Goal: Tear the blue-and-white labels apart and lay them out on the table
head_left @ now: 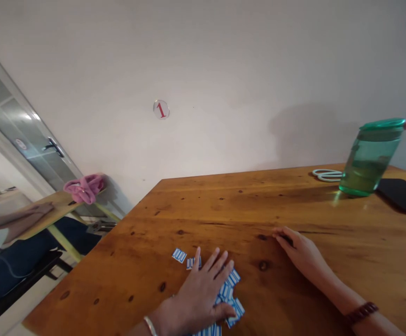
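Observation:
My left hand lies palm down with its fingers spread, over a loose pile of small blue-and-white cards. Parts of the pile are hidden beneath the palm. One separate card lies beyond my fingers at the left, and another card shows partly under the index finger. On the wooden table to the right rests my right hand, its fingers curled and thumb near the index fingertip. Whatever is in that pinch, if anything, cannot be made out.
The wooden table reaches to the wall. At its far right stand a green water bottle, a coiled white cable and a flat black object. Left, a person's arms rest on another table beside a pink cloth.

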`<state>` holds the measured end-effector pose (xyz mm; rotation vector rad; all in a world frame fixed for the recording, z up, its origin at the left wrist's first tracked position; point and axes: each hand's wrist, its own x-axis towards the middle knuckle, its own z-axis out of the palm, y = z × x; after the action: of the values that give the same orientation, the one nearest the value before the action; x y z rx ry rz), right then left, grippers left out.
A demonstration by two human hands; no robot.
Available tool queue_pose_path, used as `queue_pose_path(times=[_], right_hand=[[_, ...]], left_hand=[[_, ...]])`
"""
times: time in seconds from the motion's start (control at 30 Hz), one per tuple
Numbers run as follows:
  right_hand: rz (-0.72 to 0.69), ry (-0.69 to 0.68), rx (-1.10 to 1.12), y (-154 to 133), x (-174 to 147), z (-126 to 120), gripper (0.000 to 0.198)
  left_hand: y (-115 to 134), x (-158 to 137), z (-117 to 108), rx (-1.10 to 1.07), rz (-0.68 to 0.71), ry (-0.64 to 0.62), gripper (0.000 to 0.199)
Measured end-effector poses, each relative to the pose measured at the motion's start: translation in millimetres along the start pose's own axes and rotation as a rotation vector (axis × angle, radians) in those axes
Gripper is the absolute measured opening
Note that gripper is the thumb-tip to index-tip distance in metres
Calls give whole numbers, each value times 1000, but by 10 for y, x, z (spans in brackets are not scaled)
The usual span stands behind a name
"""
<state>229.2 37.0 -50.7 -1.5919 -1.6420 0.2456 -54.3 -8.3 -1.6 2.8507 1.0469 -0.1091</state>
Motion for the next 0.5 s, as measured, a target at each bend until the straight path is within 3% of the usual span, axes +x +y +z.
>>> queue_pose_path(times=[0.1,0.27,0.37,0.5], right_hand=[[-4,0,8,12,-1,4,24],[1,7,11,23,-6,18,24],[4,15,6,23,-10,21,22],[-1,5,10,22,-10,13,22]], left_hand=[[-121,-97,8,-1,-45,-4,70],[-542,-322,67,47,-413,54,68],[-553,-460,112,39,-311,54,72],[-292,-543,146,0,-123,42,81]])
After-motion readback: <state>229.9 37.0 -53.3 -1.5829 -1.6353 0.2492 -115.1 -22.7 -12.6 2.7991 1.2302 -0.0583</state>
